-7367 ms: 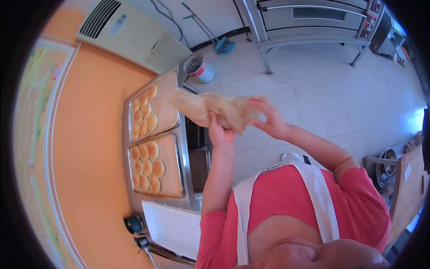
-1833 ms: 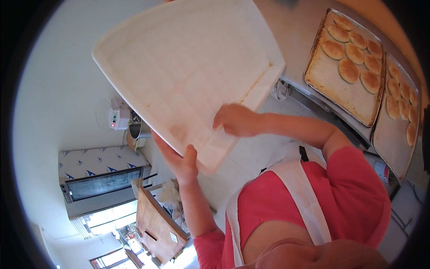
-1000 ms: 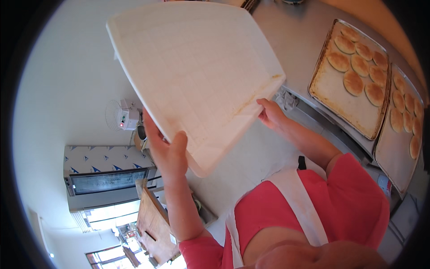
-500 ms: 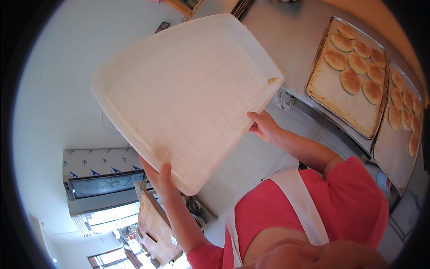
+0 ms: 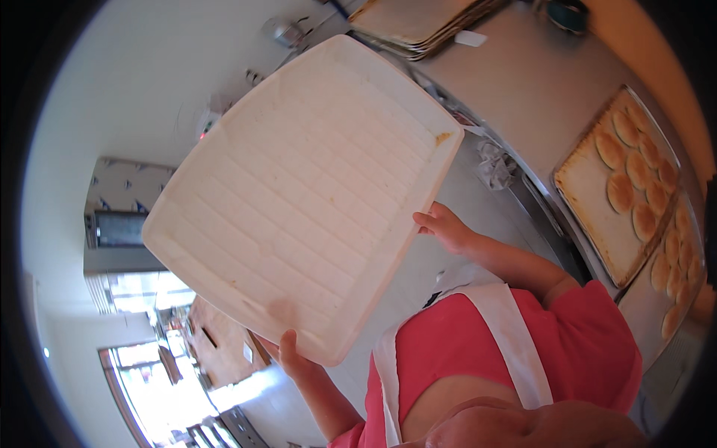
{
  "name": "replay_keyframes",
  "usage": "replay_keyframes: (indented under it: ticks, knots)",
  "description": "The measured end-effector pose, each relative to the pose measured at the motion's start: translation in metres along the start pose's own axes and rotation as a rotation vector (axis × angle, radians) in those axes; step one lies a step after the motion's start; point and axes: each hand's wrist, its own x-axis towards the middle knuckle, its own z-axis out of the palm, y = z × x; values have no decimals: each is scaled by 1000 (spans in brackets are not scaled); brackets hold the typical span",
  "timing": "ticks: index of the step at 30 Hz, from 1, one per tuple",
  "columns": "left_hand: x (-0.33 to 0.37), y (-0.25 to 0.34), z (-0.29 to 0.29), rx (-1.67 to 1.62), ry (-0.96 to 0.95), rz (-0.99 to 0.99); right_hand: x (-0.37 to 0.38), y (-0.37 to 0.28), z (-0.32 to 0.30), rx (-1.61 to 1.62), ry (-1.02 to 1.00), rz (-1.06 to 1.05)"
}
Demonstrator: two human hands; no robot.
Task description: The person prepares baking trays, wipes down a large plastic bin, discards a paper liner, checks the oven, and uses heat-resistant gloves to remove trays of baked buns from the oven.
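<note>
Between my two hands a large white plastic tray point(image 5: 299, 194) is held up and tilted, its ribbed inside toward the view. Only a small brown stain shows at its right corner. My left hand point(image 5: 290, 354) is closed on the lower left rim, thumb over the edge and fingers mostly hidden behind. My right hand point(image 5: 445, 227) grips the right rim the same way, with its thumb on top.
A steel counter point(image 5: 515, 82) runs along the right with a baking tray point(image 5: 594, 239) of round golden buns point(image 5: 637, 170) and a second tray of buns below. Stacked baking trays point(image 5: 407, 22) sit at the far end. A wooden table point(image 5: 224, 340) stands at left.
The view has swung, so the counter and buns sit lower and farther right, and the stacked trays have come into sight. Both hands keep their hold on the white tray.
</note>
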Motion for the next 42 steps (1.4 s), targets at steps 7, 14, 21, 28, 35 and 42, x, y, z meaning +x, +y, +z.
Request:
replay_keyframes:
  ticks: [7, 14, 21, 28, 35, 42]
  knots:
    - [1, -12, -50, -136, 321, -180, 70, 27, 37, -332, -184, 283]
    - [71, -86, -83, -236, 448, -213, 170, 49, 53, -519, -247, 478]
    - [146, -106, -103, -340, 580, -289, 270, 38, 83, -867, -428, 399]
    - [251, -126, -102, -263, 538, -260, 422, 20, -12, -1133, -96, -116]
    - [304, -113, -108, -368, 625, -309, 527, 20, 64, -1491, -490, -127]
    - [360, -125, -107, -483, 715, -495, 587, 15, 136, -1444, -959, -665]
